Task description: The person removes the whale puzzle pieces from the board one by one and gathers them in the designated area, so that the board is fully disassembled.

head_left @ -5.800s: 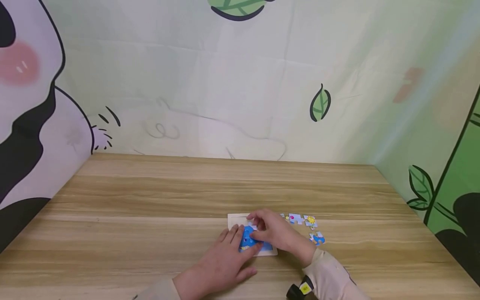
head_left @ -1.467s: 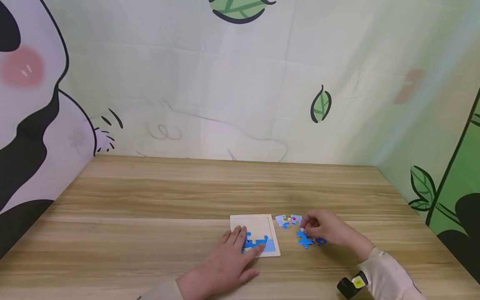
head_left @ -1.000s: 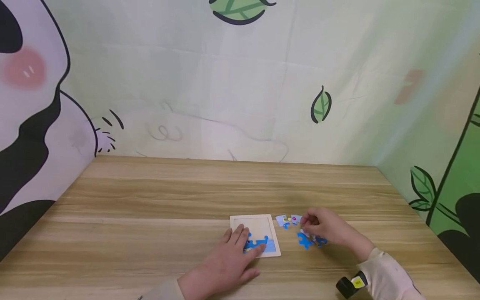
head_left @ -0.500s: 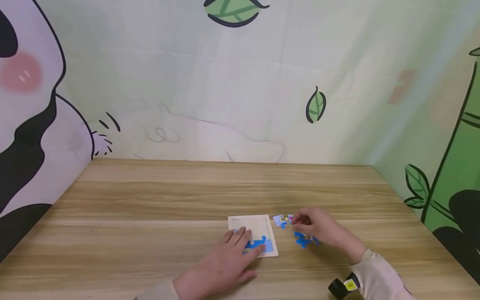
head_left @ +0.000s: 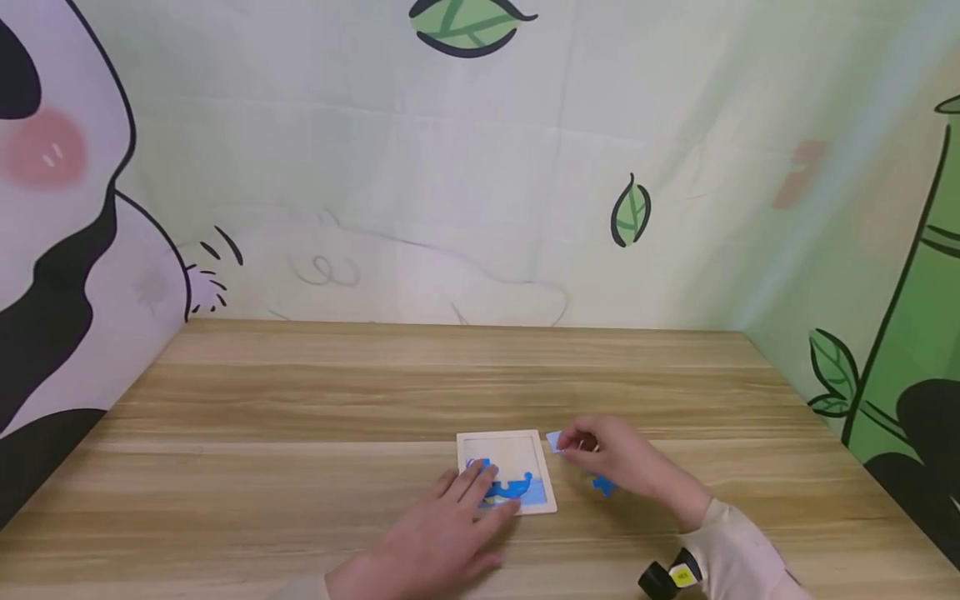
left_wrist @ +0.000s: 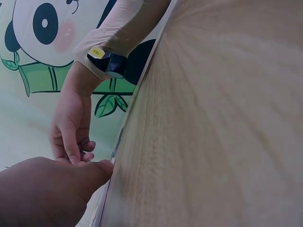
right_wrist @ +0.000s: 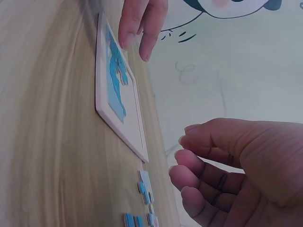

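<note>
A wooden puzzle tray (head_left: 498,434) holds joined blue jigsaw pieces (head_left: 514,487) along its near and left sides; its far part shows bare wood. My left hand (head_left: 435,533) rests on the tray's near left part, fingers stretched over the pieces. My right hand (head_left: 618,458) hovers just right of the tray, over the loose jigsaw pieces. In the right wrist view, that right hand (right_wrist: 227,165) has its fingers loosely bent, with nothing seen between thumb and fingertips. A pale loose piece (head_left: 553,442) and a blue one (head_left: 602,485) show past it; the others are hidden in the head view.
The wood-grain table (head_left: 300,400) runs back to a wall sheet (head_left: 337,150) printed with leaves and a panda. Several loose pieces (right_wrist: 144,187) lie close to the tray's edge in the right wrist view. A black wrist camera (head_left: 660,579) sits on the right sleeve.
My right hand went from the tray to the loose pieces, then drifted left; a blue piece from the tray now lies among them. My left hand slid slightly back, uncovering more blue.
</note>
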Demonstrator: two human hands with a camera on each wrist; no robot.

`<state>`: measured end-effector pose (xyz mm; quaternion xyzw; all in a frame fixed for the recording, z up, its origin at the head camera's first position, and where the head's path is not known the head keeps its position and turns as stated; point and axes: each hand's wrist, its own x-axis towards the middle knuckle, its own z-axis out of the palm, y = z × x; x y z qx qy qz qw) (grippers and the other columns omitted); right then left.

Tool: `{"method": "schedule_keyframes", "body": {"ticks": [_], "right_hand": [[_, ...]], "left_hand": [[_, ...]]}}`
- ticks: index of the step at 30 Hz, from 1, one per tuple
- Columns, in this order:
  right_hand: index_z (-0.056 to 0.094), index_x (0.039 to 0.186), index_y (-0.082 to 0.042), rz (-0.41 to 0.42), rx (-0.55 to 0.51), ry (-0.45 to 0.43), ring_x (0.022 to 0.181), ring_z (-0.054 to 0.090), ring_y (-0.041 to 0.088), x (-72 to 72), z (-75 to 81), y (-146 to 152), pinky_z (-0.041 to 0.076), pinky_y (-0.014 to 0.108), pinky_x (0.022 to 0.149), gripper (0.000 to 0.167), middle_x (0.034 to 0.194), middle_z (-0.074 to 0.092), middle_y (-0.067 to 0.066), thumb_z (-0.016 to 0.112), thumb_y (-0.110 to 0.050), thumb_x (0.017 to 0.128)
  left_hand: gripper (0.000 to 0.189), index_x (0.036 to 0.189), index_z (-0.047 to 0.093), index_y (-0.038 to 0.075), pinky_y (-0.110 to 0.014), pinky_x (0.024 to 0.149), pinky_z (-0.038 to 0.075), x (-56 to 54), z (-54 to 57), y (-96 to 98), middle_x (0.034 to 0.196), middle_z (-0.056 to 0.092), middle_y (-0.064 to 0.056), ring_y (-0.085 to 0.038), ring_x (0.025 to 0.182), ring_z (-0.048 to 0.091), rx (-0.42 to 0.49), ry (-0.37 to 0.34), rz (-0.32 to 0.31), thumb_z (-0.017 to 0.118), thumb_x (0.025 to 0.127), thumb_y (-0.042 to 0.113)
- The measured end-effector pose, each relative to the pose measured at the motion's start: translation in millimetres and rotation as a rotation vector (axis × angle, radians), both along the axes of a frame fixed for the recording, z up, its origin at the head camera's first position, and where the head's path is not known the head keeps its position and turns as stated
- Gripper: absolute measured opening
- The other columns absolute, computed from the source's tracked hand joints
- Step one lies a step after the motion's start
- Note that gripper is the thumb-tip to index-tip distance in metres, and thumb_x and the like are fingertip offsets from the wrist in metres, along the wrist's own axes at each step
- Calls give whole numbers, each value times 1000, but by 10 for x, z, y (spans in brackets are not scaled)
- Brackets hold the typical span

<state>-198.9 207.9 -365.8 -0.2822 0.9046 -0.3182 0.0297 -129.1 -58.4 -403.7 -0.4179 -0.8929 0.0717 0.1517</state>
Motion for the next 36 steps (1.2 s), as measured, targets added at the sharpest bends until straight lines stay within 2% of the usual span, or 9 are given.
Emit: {"method": "schedule_keyframes", "body": {"ticks": [5,10,15,17,25,30,33,36], "right_hand": [[68,94,-6,1,-9,-9,74,54,3,6,-1,-85,49,18,66,8,82,65,-2,64,-12,90],[68,96,-3,22,-45,-2,74,56,4,-3,-32,-162,49,19,64,10,83,67,2,65,-9,89],[68,98,-1,31,-65,-19,74,56,6,-7,-76,-262,49,19,65,13,84,66,3,65,-9,89],[68,100,-1,34,-59,-14,75,56,6,-5,-87,-308,49,19,67,14,85,66,2,65,-10,89],[68,106,-2,63,-24,-16,81,57,8,-4,-130,-463,48,20,71,20,91,67,4,66,-11,89],[68,108,-3,49,11,-45,82,56,10,-21,-177,-567,47,20,71,21,94,67,4,65,-13,89],[68,109,-3,45,18,-51,81,55,9,-30,-201,-620,46,19,70,22,92,66,3,65,-13,89],[68,108,-2,48,8,-48,78,55,8,-36,-220,-660,46,19,69,22,91,65,4,65,-11,88]], "left_hand": [[51,139,49,27,-44,104,45,25,8,3,145,47,-17,-32,135,45,-22,-38,-9,46,96,54],[51,137,50,27,-46,102,46,40,-16,4,144,47,-18,-33,136,45,-2,-72,-12,43,96,56],[58,143,43,28,-51,105,42,52,-42,26,150,39,-18,-36,141,36,-10,-210,13,29,98,61],[60,144,41,28,-51,105,42,59,-58,35,151,38,-18,-36,141,35,-13,-239,14,24,98,62],[62,145,42,25,-50,106,41,92,-121,34,151,39,-18,-37,140,37,26,-243,-18,21,99,62],[62,145,42,24,-46,107,42,99,-150,25,151,40,-18,-35,139,39,18,-191,-40,21,99,61],[59,143,44,24,-44,104,44,97,-182,19,149,43,-18,-34,136,44,16,-104,-62,24,99,59],[57,140,48,24,-42,101,47,89,-219,16,145,48,-18,-32,132,49,24,12,-87,27,99,59]]}}
